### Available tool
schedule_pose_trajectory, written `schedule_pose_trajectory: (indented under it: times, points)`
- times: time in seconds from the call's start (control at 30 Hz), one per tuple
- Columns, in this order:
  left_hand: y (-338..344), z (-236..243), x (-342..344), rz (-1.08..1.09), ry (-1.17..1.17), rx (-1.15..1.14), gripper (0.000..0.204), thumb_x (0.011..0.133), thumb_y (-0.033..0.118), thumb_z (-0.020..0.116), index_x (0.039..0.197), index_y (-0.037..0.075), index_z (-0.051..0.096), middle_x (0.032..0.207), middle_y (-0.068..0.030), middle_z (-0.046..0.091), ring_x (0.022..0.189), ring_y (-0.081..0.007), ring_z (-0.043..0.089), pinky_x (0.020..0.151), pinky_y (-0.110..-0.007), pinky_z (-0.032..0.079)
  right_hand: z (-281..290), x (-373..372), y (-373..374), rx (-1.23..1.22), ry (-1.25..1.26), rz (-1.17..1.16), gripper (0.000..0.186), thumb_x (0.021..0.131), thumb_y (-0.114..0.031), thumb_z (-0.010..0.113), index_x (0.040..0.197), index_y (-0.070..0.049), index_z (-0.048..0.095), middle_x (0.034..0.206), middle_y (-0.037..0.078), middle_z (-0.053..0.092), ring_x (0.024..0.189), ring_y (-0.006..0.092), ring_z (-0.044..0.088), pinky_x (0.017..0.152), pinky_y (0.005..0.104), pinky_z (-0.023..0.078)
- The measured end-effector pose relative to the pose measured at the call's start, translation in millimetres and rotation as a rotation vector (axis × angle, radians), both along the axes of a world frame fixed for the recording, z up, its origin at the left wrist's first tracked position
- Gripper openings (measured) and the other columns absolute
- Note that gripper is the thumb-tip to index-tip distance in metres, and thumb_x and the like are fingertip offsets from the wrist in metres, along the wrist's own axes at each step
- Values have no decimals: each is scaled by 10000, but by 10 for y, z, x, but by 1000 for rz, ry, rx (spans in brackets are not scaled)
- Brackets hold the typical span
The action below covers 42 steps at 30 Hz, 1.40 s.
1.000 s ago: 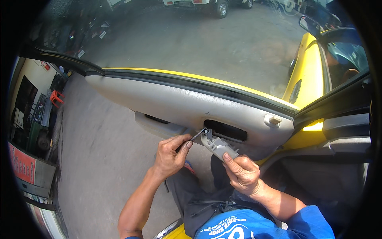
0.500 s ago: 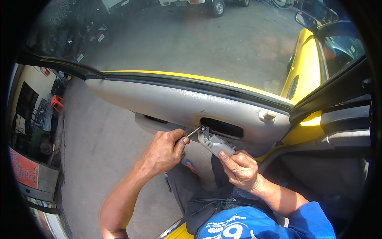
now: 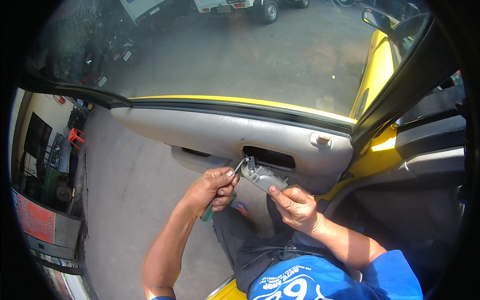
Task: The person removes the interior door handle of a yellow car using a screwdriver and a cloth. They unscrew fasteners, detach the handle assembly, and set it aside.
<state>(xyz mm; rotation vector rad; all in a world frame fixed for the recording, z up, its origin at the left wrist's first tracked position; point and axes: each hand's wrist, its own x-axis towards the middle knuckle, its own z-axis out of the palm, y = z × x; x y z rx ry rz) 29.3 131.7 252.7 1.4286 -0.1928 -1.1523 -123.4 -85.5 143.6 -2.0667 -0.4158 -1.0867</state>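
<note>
My left hand (image 3: 212, 189) is closed around a screwdriver with a green handle (image 3: 208, 214). Its thin metal shaft points up toward the end of a grey plastic inside door handle (image 3: 264, 179); whether the tip touches it is too small to tell. With thumb on top, my right hand (image 3: 299, 207) grips the other end of that handle and holds it tilted just below a dark oblong opening (image 3: 270, 158) in the grey door panel (image 3: 190, 129). A small bracket at the handle's upper end sits at the opening's lower left edge.
Above the opening is a small beige knob (image 3: 323, 139), and to its left a grey armrest (image 3: 202, 159). Window glass and a yellow sill run along the door's top. A black door pillar (image 3: 385, 95) and dark seat are at right. An orange stool (image 3: 76, 137) stands far left.
The view has shifted slightly. My left hand has turned and its fingers now wrap the screwdriver, bringing the green handle into sight below. The right hand keeps its hold on the door handle.
</note>
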Motion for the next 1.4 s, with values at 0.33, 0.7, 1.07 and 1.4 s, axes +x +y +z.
schedule_pose_trajectory:
  times: [0.33,0.7,1.07,1.4]
  points:
    - [-184,59,-247,-16,-1071,468,313,1087,213,582,865,-6,611,655,-151,615,566,-267,558,585,-435,447,-22,14,12,-180,-82,-11,728,742,-40,901,1425,-10,651,764,28,548,612,195,540,582,335,504]
    - [-164,51,-187,-43,-928,413,352,1111,274,555,864,27,597,611,-29,537,548,-141,515,532,-370,439,522,-32,-141,-143,42,-102,647,669,110,779,1303,-17,734,831,53,632,667,209,604,626,337,518]
    - [-107,7,-63,5,-242,-8,349,1145,312,486,901,71,548,604,43,423,463,-61,392,395,-271,359,569,42,-229,-327,-42,3,641,668,42,794,1303,-15,724,766,14,558,608,179,542,583,323,487]
    - [-159,172,-93,-138,-1072,445,357,1097,261,557,872,-13,599,648,-111,579,564,-227,539,595,-438,461,706,-124,65,270,363,-27,479,766,37,760,1241,-19,744,778,106,598,566,203,596,542,318,529]
